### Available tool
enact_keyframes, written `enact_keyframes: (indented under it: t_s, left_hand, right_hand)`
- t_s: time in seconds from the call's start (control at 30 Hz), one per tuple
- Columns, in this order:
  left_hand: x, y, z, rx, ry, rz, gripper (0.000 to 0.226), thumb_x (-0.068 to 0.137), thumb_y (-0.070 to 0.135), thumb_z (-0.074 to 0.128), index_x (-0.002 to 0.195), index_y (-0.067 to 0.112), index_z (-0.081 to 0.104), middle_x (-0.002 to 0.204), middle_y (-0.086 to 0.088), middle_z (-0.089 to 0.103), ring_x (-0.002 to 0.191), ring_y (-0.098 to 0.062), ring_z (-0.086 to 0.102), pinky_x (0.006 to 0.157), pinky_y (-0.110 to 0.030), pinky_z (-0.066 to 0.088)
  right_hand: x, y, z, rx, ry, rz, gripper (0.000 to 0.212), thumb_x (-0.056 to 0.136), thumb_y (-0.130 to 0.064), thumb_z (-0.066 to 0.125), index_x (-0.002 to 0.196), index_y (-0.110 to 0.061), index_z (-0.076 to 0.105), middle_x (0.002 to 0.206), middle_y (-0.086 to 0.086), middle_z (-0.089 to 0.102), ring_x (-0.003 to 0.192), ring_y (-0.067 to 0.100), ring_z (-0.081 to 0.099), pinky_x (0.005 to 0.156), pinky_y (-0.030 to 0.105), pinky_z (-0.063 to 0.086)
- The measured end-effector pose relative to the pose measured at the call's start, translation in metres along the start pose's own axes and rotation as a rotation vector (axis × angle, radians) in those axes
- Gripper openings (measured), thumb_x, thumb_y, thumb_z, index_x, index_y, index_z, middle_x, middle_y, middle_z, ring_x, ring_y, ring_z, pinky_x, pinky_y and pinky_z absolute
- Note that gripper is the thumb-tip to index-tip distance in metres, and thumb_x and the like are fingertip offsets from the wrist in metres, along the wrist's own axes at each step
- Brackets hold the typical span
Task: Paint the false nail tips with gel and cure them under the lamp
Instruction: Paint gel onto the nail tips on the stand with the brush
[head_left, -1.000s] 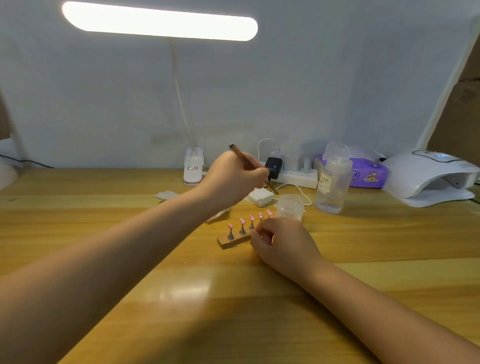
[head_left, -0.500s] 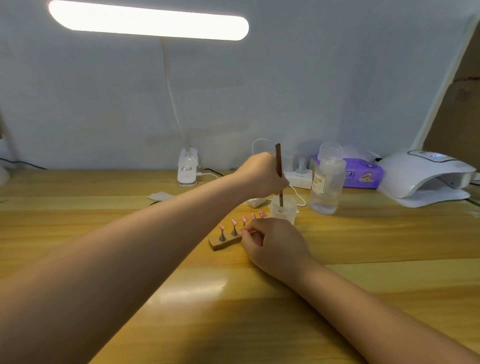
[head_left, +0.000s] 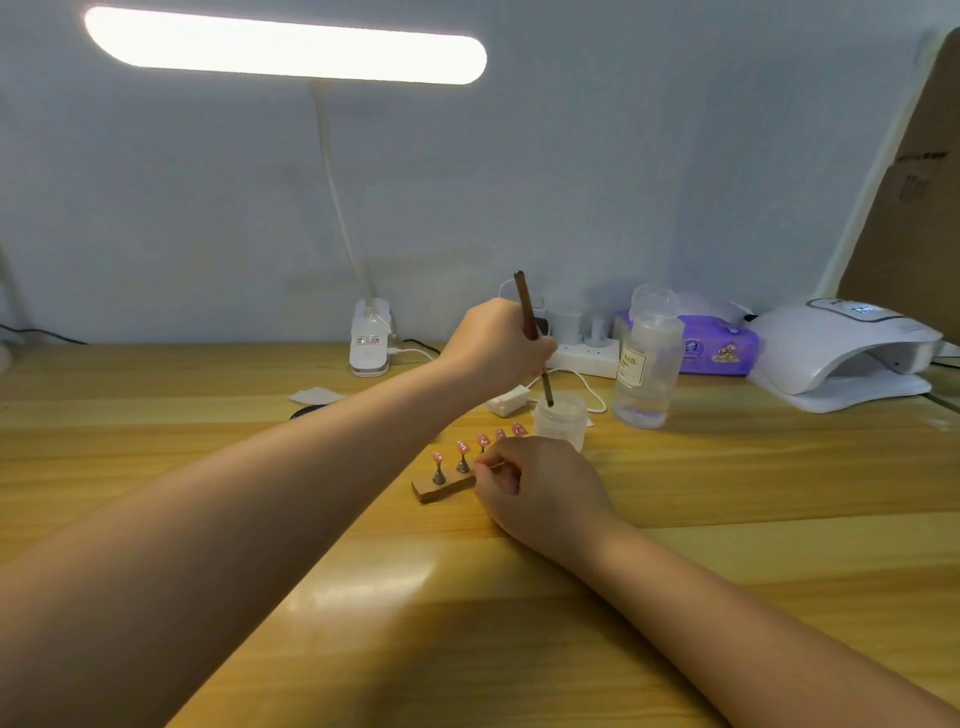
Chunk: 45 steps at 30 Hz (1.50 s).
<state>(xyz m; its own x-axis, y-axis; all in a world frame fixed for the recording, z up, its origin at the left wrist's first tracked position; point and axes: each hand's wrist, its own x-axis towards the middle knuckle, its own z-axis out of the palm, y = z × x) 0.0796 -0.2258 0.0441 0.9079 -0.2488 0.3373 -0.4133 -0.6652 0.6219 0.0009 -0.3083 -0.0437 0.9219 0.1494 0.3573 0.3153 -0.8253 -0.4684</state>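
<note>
Since before, left hand gripping the brush barely shifted, tip in the jar; right hand, curled, pinched the nail stand, hiding its far end

Your right hand hides the near end of the wooden stand; the pink nail tips are too small to see well.

One head-worn camera looks forward and down, close over the wooden table.
</note>
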Motion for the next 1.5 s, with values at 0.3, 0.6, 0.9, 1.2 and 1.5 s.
enact_keyframes:
  t_s: [0.3, 0.6, 0.9, 1.2, 1.5]
  left_hand:
    - [-0.01, -0.01, -0.005, -0.141, 0.111, -0.002, 0.026, 0.096, 0.031, 0.058, 0.081, 0.014, 0.07, 0.074, 0.002, 0.071, 0.071, -0.012, 0.066, 0.071, -0.032, 0.055]
    - [-0.022, -0.019, -0.014, -0.179, 0.214, -0.058, 0.03, 0.096, 0.028, 0.059, 0.066, 0.022, 0.064, 0.074, -0.001, 0.071, 0.074, -0.019, 0.067, 0.072, -0.037, 0.058]
    - [-0.08, -0.036, -0.042, -0.763, 0.237, -0.132, 0.008, 0.089, 0.014, 0.069, 0.087, 0.006, 0.068, 0.064, -0.001, 0.071, 0.06, -0.01, 0.067, 0.056, -0.021, 0.054]
    - [-0.127, -0.074, -0.039, -1.041, 0.345, -0.418, 0.005, 0.091, 0.02, 0.064, 0.09, 0.017, 0.068, 0.071, 0.004, 0.072, 0.079, -0.009, 0.07, 0.079, -0.043, 0.055]
    - [-0.13, -0.07, -0.03, -1.184, 0.308, -0.477, 0.011, 0.088, 0.026, 0.066, 0.094, 0.016, 0.067, 0.078, 0.0, 0.073, 0.084, -0.013, 0.071, 0.085, -0.052, 0.053]
  right_hand:
    - [-0.001, 0.0, -0.001, 0.001, 0.0, 0.011, 0.023, 0.091, -0.038, 0.051, 0.099, -0.026, 0.069, 0.063, -0.014, 0.05, 0.063, 0.004, 0.048, 0.051, 0.022, 0.033]
    - [0.0, 0.003, 0.002, 0.006, 0.015, 0.004, 0.024, 0.089, -0.039, 0.051, 0.098, -0.026, 0.07, 0.065, -0.016, 0.05, 0.063, 0.003, 0.047, 0.051, 0.022, 0.033]
    - [-0.001, 0.003, 0.001, -0.013, 0.03, -0.051, 0.019, 0.089, -0.04, 0.053, 0.09, -0.029, 0.069, 0.064, -0.017, 0.052, 0.064, 0.002, 0.05, 0.051, 0.019, 0.033]
    - [-0.001, 0.004, 0.004, 0.007, 0.043, -0.065, 0.021, 0.09, -0.039, 0.057, 0.104, -0.031, 0.071, 0.063, -0.024, 0.049, 0.06, -0.001, 0.048, 0.051, 0.013, 0.029]
    - [0.002, 0.002, 0.002, -0.122, -0.059, -0.074, 0.031, 0.097, -0.041, 0.048, 0.119, -0.031, 0.065, 0.103, -0.008, 0.071, 0.093, 0.011, 0.061, 0.075, 0.037, 0.054]
